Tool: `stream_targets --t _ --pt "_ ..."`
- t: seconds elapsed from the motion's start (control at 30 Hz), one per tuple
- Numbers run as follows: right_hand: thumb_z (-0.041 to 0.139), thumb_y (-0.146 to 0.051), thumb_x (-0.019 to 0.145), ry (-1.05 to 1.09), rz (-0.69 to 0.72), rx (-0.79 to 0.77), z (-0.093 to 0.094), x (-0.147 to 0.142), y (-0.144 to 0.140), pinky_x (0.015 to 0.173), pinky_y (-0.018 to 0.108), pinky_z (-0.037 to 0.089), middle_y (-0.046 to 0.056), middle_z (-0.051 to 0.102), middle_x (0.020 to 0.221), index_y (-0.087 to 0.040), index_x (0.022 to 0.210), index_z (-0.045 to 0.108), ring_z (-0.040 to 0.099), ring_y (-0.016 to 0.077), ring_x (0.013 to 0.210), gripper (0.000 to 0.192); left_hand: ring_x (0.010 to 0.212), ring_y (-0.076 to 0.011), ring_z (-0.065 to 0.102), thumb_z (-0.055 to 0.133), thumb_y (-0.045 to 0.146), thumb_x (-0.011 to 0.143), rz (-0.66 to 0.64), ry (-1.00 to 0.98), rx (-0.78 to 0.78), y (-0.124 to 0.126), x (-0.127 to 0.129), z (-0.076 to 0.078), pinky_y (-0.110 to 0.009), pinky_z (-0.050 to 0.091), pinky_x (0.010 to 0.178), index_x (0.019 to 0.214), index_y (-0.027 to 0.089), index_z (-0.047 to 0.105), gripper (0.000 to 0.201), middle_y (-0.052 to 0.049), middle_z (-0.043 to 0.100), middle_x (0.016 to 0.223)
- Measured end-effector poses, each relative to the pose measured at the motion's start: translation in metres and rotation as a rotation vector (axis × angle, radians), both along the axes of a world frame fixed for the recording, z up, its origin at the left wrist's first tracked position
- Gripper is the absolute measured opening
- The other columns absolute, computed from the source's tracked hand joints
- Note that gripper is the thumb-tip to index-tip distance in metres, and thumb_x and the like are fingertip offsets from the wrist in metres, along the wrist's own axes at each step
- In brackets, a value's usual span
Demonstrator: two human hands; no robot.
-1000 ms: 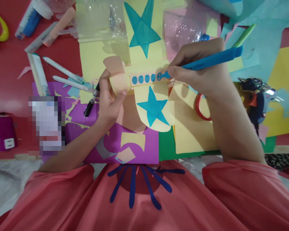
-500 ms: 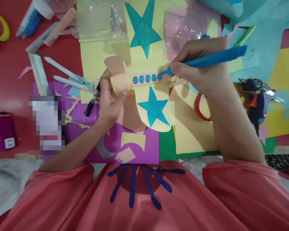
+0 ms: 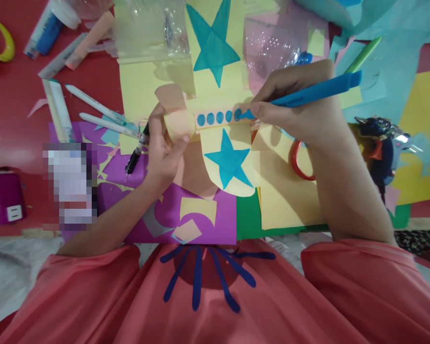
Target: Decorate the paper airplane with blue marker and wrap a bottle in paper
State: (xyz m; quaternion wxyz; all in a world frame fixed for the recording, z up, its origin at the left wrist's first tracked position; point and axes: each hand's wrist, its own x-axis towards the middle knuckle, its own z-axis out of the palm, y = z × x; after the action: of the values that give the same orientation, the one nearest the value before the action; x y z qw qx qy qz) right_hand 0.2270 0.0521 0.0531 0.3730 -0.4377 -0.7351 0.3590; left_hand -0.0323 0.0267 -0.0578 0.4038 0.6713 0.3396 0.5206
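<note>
My right hand (image 3: 297, 102) grips a blue marker (image 3: 315, 91), its tip on the last of several blue dots along a pale peach paper strip (image 3: 215, 125). Closed on the strip's curled left end, my left hand (image 3: 166, 150) pinches the paper between thumb and fingers. Behind the strip lies a cream paper piece bearing a teal star (image 3: 217, 48) above it and a brighter blue star (image 3: 229, 160) below. A black pen (image 3: 134, 157) lies beside my left hand, partly hidden by it.
Purple paper (image 3: 218, 224) with cut scraps lies near my body. Red-handled scissors (image 3: 301, 160) sit by my right forearm. White markers (image 3: 96, 102), a glue stick (image 3: 50, 31) and a blurred-out rectangular object (image 3: 71, 184) are at left. A clear plastic bottle (image 3: 272, 45) lies at the back.
The right hand has shifted slightly left with the marker. The last dot, a ring before, now looks filled in blue. The left hand has not moved.
</note>
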Motion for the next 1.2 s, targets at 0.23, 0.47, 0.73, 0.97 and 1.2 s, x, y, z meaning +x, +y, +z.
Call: stream_targets --t 0.23,0.47,0.73,0.97,1.2 --pt "0.067 -0.021 0.078 -0.015 0.037 0.022 -0.001 0.001 0.001 0.045 0.021 0.035 -0.003 0.061 0.057 -0.018 0.059 0.065 0.056 0.0068 0.052 0.02 0.132 -0.0281 0.047 0.073 0.042 0.083 0.005 -0.032 -0.025 -0.001 0.001 0.0 -0.052 0.039 0.114 0.136 0.036 0.042 0.061 -0.005 0.05 0.136" --pt "0.067 -0.019 0.076 -0.024 0.024 -0.005 0.0 0.001 0.004 0.046 0.016 0.034 -0.008 0.056 0.053 -0.017 0.057 0.062 0.053 0.0031 0.051 0.02 0.135 -0.027 0.044 0.067 0.047 0.088 -0.012 0.032 0.002 -0.002 0.001 0.002 -0.053 0.035 0.116 0.141 0.035 0.034 0.063 -0.004 0.045 0.137" --pt "0.067 -0.022 0.077 0.042 -0.055 0.095 -0.005 -0.001 0.006 0.042 0.026 0.036 -0.003 0.061 0.053 -0.025 0.055 0.058 0.051 0.0096 0.048 0.024 0.134 -0.0267 0.046 0.067 0.048 0.088 -0.007 0.045 0.014 -0.002 0.0 0.004 -0.05 0.04 0.113 0.14 0.035 0.036 0.062 -0.005 0.047 0.136" --pt "0.058 -0.005 0.066 0.133 -0.078 -0.039 0.004 0.003 0.005 0.04 0.021 0.034 -0.006 0.057 0.048 -0.022 0.054 0.061 0.049 0.0058 0.042 0.021 0.134 -0.0281 0.046 0.067 0.047 0.088 -0.005 0.049 0.003 -0.002 0.0 0.004 -0.051 0.039 0.114 0.141 0.036 0.037 0.062 -0.005 0.047 0.134" --pt "0.051 0.001 0.065 0.091 -0.113 -0.061 0.006 0.001 0.004 0.042 0.019 0.037 -0.007 0.054 0.049 -0.019 0.051 0.057 0.051 0.0043 0.045 0.025 0.138 -0.0305 0.042 0.068 0.048 0.087 -0.024 0.039 0.011 0.0 -0.001 0.0 -0.056 0.035 0.115 0.141 0.036 0.034 0.064 -0.005 0.045 0.135"
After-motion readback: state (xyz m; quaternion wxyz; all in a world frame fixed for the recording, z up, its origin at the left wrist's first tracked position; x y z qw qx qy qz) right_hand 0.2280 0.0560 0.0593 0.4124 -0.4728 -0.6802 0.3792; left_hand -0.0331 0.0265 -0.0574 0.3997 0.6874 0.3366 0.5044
